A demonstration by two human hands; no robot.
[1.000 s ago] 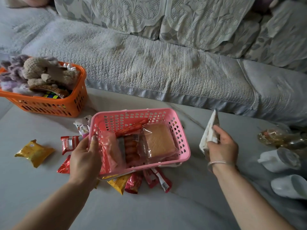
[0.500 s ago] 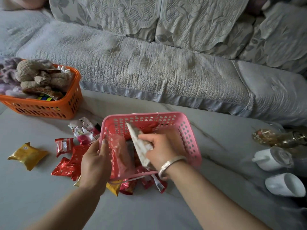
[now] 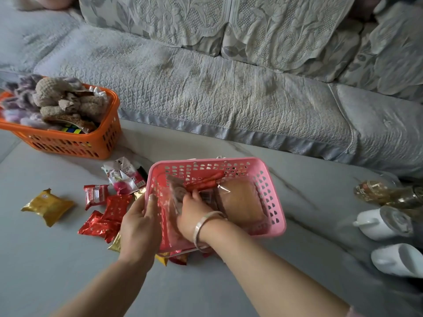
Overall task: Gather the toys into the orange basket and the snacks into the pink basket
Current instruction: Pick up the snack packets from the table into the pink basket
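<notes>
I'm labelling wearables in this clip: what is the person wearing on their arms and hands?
Both forearms are bare. The right hand has a plain silver metal bangle at the wrist, and a pink sleeve edge shows near the elbow. The left hand shows no jewellery.

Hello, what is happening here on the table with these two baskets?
A person is sorting snacks and toys. The left hand grips the rim of the pink basket, while the right hand reaches inside it among packaged snacks. Several snack packets, such as the gold packet, lie loose on the table. The orange basket already holds plush toys.
</notes>
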